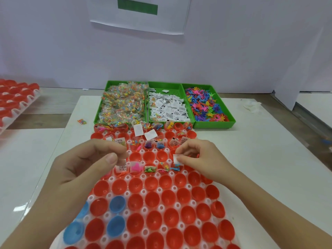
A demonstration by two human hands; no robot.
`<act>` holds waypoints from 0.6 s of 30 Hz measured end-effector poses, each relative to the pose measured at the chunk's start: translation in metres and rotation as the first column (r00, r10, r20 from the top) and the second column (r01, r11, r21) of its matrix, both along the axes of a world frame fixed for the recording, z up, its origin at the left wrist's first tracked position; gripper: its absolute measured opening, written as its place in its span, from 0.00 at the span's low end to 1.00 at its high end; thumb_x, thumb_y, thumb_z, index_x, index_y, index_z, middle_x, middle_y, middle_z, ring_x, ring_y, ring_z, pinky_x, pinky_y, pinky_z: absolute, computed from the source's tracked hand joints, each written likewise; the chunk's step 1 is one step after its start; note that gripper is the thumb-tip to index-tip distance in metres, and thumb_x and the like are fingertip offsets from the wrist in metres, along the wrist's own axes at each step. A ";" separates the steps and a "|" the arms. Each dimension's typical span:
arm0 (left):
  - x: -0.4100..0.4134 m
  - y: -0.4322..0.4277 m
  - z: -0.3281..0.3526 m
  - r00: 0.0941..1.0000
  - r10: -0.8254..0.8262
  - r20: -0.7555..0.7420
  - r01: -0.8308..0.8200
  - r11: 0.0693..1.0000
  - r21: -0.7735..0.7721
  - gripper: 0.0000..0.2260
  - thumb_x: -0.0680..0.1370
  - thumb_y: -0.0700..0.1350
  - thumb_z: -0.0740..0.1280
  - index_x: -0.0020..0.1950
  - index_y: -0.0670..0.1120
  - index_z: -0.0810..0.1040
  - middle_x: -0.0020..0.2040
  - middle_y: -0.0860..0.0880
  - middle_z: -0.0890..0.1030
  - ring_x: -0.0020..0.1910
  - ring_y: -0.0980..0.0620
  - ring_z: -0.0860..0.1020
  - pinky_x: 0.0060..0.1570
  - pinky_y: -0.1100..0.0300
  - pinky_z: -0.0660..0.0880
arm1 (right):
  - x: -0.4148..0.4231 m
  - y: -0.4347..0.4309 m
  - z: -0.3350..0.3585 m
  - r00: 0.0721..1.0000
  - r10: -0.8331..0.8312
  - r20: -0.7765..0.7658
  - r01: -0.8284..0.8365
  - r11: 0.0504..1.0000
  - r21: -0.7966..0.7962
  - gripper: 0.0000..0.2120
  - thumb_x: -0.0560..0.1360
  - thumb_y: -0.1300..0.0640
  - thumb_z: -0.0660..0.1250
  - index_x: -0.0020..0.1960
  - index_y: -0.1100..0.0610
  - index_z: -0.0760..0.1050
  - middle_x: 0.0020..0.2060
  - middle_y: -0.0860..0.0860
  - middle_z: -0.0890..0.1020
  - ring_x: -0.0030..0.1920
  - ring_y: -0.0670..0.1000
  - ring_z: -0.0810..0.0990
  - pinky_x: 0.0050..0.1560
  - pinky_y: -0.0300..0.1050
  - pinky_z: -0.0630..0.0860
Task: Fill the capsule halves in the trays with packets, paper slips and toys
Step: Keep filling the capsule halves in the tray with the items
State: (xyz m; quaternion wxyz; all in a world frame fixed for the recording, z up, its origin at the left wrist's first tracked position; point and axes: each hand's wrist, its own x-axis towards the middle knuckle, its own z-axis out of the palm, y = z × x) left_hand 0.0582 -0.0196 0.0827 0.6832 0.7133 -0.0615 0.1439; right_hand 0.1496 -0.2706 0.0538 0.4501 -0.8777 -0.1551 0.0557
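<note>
Over round red capsule halves point(152, 199), left hand point(79, 166) pinching printed paper slip point(122, 166), right hand point(201, 157) fingers point(185, 147) pinching white slip point(177, 159).

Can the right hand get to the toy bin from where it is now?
Probably yes: the toy bin lies open-topped just beyond the tray, with nothing standing between it and the right hand. But its fingers pinch a paper slip, which should be dropped first.

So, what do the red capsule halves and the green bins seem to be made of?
The red capsule halves look like glossy plastic: smooth bowls catch highlights. The green bins seem rigid moulded plastic, fairly matte; one shows a perforated floor.
</note>
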 end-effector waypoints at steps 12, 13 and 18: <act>0.058 -0.023 0.016 0.950 -0.272 -0.151 0.262 0.439 0.859 0.14 0.77 0.58 0.63 0.63 0.61 0.76 0.59 0.64 0.75 0.59 0.66 0.71 0.61 0.63 0.68 | 0.003 -0.003 0.013 0.998 0.062 0.017 -0.059 0.988 -0.140 0.11 0.68 0.60 0.75 0.43 0.46 0.79 0.34 0.45 0.83 0.31 0.40 0.75 0.37 0.34 0.74; 0.064 -0.030 0.016 0.949 -0.284 -0.138 0.241 0.369 0.898 0.15 0.78 0.57 0.62 0.65 0.60 0.75 0.61 0.62 0.74 0.61 0.63 0.71 0.62 0.61 0.68 | 0.004 -0.002 0.015 0.997 0.081 -0.003 -0.081 0.984 -0.161 0.12 0.68 0.60 0.75 0.45 0.45 0.79 0.35 0.46 0.82 0.31 0.40 0.75 0.37 0.34 0.74; 0.082 -0.056 0.004 0.931 -0.340 -0.135 0.196 0.154 0.968 0.16 0.80 0.57 0.59 0.66 0.60 0.73 0.65 0.58 0.72 0.63 0.56 0.70 0.64 0.56 0.66 | 0.006 0.003 0.018 0.983 0.180 -0.019 -0.178 0.942 -0.284 0.16 0.70 0.61 0.72 0.47 0.42 0.74 0.39 0.45 0.82 0.33 0.38 0.75 0.38 0.31 0.71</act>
